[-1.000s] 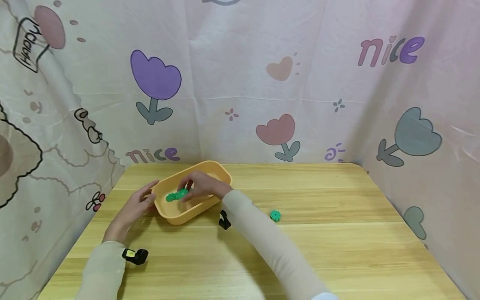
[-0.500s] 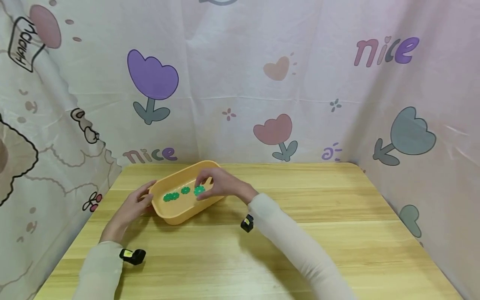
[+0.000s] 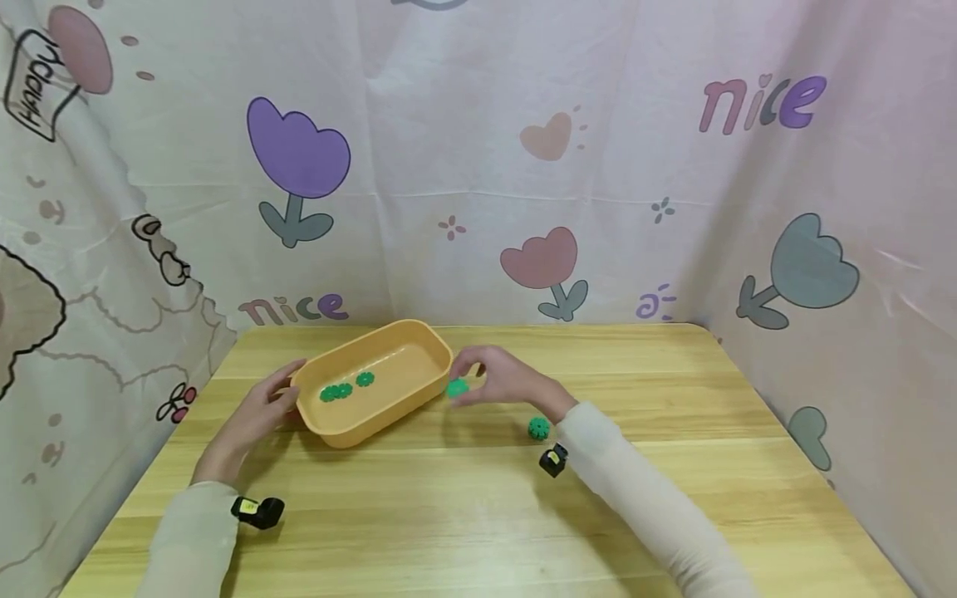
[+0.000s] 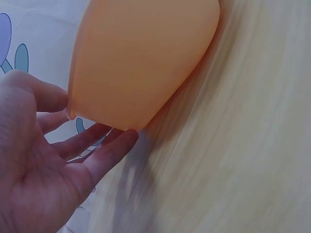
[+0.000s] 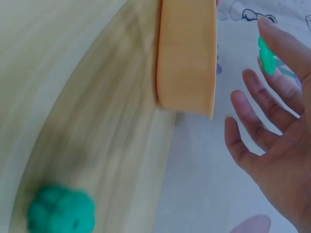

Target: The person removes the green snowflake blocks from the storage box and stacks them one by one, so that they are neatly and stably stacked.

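A yellow-orange plastic bin (image 3: 407, 378) lies slanted on the table. Inside it are a flower-edged green plastic disc (image 3: 365, 379) and, further left, two similar discs (image 3: 330, 393) side by side. My left hand (image 3: 247, 423) touches the bin's left end, fingertips against the outer wall and rim. Just off the bin's right end, my right hand (image 3: 510, 379) pinches another green disc (image 5: 267, 56) between thumb and index finger; its other fingers are spread. A thicker, round green piece (image 3: 538, 428) sits on the table below the right wrist.
The wooden table (image 3: 419, 515) runs back to a printed cloth (image 3: 434, 149) hung behind it and along both sides. A small black camera is strapped to each sleeved wrist.
My right hand has lifted a green disc out of the bin and carried it right, past the rim. The left hand stays at the bin's end. The view has turned slightly right.
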`<state>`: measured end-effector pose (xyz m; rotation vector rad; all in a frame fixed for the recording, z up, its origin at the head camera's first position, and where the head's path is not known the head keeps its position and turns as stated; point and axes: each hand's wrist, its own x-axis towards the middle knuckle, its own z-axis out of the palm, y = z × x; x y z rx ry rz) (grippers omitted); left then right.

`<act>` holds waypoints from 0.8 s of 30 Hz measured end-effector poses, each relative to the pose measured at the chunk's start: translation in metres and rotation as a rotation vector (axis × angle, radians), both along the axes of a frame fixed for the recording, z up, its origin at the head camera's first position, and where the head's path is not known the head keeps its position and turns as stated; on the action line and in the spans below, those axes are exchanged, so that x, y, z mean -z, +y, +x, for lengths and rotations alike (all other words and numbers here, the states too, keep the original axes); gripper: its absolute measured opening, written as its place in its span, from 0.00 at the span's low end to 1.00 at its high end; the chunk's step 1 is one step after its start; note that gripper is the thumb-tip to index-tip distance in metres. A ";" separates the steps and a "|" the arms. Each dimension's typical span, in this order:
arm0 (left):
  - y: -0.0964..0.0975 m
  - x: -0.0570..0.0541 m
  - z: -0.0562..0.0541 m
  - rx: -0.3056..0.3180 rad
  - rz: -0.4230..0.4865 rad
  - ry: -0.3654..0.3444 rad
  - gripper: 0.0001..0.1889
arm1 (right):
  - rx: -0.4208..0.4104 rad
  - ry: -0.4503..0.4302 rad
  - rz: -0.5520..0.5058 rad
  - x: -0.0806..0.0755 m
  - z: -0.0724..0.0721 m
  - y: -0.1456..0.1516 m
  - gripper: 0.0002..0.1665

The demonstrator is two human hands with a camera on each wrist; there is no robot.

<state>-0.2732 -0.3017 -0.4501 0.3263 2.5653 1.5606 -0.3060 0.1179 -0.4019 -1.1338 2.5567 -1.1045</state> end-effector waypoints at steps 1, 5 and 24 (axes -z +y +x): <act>0.000 0.000 0.000 0.008 0.006 0.006 0.32 | 0.006 -0.001 -0.001 0.000 0.001 0.005 0.16; -0.001 0.002 0.001 0.020 0.017 0.018 0.31 | 0.038 -0.002 0.012 0.002 0.008 0.024 0.17; 0.001 -0.001 0.003 -0.018 -0.015 -0.019 0.32 | 0.151 -0.090 -0.005 0.032 0.032 0.093 0.15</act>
